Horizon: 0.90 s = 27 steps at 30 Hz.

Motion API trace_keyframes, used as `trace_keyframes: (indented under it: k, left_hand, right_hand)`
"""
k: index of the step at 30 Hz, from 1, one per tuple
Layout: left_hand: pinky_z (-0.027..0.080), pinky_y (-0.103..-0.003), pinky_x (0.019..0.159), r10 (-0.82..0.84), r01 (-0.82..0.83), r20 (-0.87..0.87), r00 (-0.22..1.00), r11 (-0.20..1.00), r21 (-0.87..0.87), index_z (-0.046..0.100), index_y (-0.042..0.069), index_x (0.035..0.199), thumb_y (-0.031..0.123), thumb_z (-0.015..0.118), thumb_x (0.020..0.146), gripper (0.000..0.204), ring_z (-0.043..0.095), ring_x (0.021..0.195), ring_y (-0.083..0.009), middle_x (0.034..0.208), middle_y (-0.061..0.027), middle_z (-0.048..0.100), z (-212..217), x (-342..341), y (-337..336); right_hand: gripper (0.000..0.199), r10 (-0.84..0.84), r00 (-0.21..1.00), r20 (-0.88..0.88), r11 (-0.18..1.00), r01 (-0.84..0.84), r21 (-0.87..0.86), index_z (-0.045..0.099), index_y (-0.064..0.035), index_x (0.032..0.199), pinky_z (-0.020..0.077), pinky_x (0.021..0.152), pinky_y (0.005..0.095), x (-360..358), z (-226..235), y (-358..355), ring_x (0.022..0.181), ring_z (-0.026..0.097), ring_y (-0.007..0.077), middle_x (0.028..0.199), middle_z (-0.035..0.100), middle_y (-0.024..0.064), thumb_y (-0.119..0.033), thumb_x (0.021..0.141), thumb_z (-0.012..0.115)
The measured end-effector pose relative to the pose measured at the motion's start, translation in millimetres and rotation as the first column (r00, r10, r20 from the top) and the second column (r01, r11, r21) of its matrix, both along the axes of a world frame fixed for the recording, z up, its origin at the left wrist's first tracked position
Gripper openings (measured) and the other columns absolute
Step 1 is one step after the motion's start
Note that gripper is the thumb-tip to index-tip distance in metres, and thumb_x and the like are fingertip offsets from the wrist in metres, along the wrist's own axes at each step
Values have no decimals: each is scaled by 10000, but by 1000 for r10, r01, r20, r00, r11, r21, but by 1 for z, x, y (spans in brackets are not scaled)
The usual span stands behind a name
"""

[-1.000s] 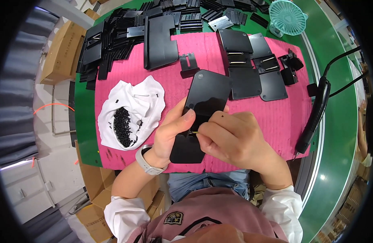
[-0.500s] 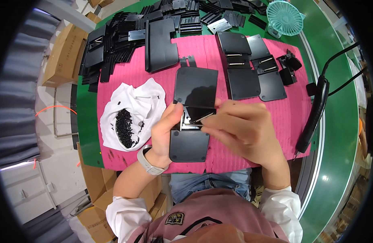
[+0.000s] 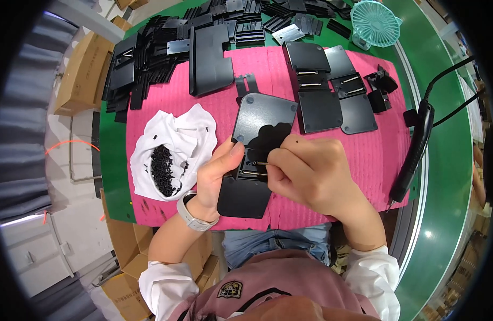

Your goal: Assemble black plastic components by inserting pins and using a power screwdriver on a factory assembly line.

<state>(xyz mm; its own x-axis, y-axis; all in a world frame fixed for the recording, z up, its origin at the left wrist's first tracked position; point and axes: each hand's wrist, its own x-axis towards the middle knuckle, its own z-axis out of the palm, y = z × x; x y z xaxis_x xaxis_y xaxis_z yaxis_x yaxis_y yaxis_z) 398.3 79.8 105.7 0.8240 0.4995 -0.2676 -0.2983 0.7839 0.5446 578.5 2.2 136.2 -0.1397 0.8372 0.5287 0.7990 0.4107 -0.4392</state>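
Note:
My left hand grips the left side of a black folding stand, thumb on top near its narrow middle section. Two flat plates with rounded corners and round pads make up the stand's ends. Across the middle section lie two thin metal rods, roughly parallel. The fingertips of my right hand pinch closed at the right end of the upper rod; that end is hidden by the fingers. The stand is held tilted above the pink mat.
To the left, a white cloth holds a heap of small black screws. Two similar stands lie at right, beside black brackets and a corded black screwdriver. Black metal parts and a teal fan occupy the back.
The stand has turned clockwise and its tilt has changed, so light now shines off the far plate. The upper rod, slanted before, now lies nearly parallel to the other.

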Motion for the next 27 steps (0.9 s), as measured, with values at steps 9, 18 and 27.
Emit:
trace_keyframes:
  k: [9, 18, 27]
  left_hand:
    - [456, -283, 896, -51, 46, 43, 998, 992, 117, 377, 4, 1375, 262, 431, 995, 463, 573, 1070, -163, 1233, -93, 554, 8, 3, -5]
    - [399, -298, 972, -25, 70, -160, 987, 957, 280, 339, -17, 1402, 306, 460, 975, 548, 519, 1154, -182, 1289, -111, 516, 11, 10, -8]
    - [414, -399, 1019, 14, 91, -224, 975, 887, 452, 352, -96, 1354, 345, 399, 932, 613, 547, 1170, -320, 1280, -261, 513, 13, 23, -12]
  right_hand:
    - [256, -92, 993, -77, 978, 104, 180, 597, -37, 791, 370, 415, 284, -11, -13, -4, 485, 500, 165, 634, 492, 16, 48, 570, 693]
    - [212, -153, 986, 61, 981, 144, 131, 595, -51, 786, 367, 431, 269, -10, -5, -9, 499, 496, 145, 651, 481, 9, 0, 601, 686]
    - [188, -148, 969, 195, 988, 137, 70, 574, -16, 778, 375, 396, 279, -8, 1, -13, 450, 455, 143, 658, 431, 37, -7, 614, 664]
